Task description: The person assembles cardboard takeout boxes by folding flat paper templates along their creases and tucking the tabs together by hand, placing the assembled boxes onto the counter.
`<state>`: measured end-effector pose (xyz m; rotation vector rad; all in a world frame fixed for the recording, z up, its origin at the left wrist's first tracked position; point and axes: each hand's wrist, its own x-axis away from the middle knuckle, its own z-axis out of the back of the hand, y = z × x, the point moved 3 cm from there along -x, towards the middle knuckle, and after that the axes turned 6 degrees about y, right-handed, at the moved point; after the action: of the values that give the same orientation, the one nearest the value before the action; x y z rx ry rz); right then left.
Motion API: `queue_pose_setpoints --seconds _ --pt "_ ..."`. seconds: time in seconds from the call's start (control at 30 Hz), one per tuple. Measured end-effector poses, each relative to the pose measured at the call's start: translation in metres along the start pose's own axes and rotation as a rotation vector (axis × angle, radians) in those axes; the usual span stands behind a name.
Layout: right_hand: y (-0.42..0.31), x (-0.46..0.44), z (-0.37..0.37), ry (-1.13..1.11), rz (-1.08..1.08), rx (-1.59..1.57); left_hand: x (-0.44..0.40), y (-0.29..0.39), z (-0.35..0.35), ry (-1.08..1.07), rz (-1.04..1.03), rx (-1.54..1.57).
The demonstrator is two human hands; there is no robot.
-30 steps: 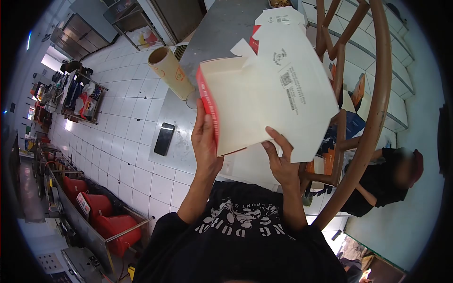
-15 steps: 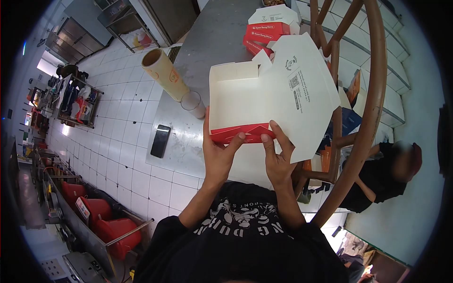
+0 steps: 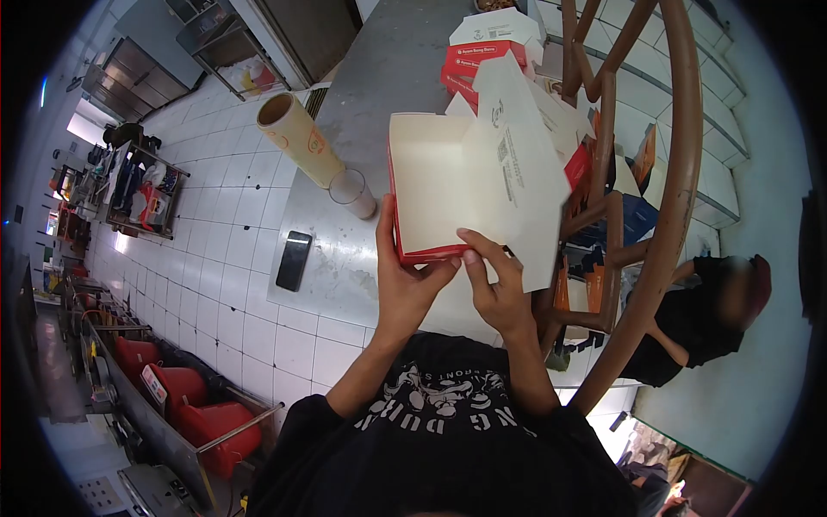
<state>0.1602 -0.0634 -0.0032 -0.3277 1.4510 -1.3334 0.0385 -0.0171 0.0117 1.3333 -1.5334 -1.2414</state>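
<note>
A cardboard food box, white inside and red outside, is held up over the metal table with its printed lid flap standing raised on the right. My left hand grips the box's near left corner, fingers along the outer left side and thumb under the near red wall. At the near right corner, my right hand pinches the wall, with the index finger over the rim inside and the thumb outside. The underside of the box is hidden.
On the metal table are a phone, a clear plastic cup and a tall yellowish cylinder. More red boxes lie at the back. A brown metal frame rises on the right; a person is beyond it.
The box's near wall has come upright, and the corner at my right hand is closed up. The lid flap has tilted up. My right hand has shifted slightly left.
</note>
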Motion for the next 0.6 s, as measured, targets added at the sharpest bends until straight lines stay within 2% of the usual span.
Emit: queue_pose_setpoints --seconds 0.07,0.17,0.23,0.3,0.37,0.4,0.43,0.47,0.5,0.53,0.57,0.6 --pt "-0.005 0.003 0.002 0.043 -0.03 -0.048 0.0 -0.005 0.003 -0.018 -0.029 0.013" --pt "0.002 0.016 0.013 0.147 -0.093 -0.077 -0.01 -0.017 0.019 0.104 -0.037 0.129" --pt "0.016 0.026 0.026 0.181 -0.011 0.01 -0.023 -0.007 0.028 0.065 0.039 0.36" --pt "0.017 0.024 0.028 0.15 0.015 0.024 -0.029 0.005 0.032 0.055 0.045 0.375" --pt "0.012 0.013 0.025 0.274 -0.034 0.011 -0.028 0.012 0.032 0.042 0.088 0.311" --pt "0.015 0.009 0.026 0.156 -0.133 0.155 -0.028 0.008 0.033 0.042 0.087 0.309" --pt "0.016 0.009 0.026 0.158 -0.133 0.154 -0.028 0.004 0.038 0.098 -0.032 0.187" --pt "0.021 0.011 0.022 0.047 -0.313 0.004 -0.028 0.001 0.041 0.154 -0.149 0.064" --pt "0.025 0.015 0.019 -0.066 -0.494 -0.146 -0.023 -0.004 0.04 0.152 -0.148 0.062" --pt "0.02 0.015 0.021 -0.201 -0.504 -0.158 -0.017 -0.005 0.037 0.144 -0.253 -0.027" --pt "0.014 0.009 0.03 -0.195 -0.508 -0.156 -0.013 -0.007 0.035 0.133 -0.355 -0.115" --pt "0.001 0.0 0.037 -0.263 -0.664 -0.281 -0.01 -0.012 0.035 0.065 -0.464 -0.261"
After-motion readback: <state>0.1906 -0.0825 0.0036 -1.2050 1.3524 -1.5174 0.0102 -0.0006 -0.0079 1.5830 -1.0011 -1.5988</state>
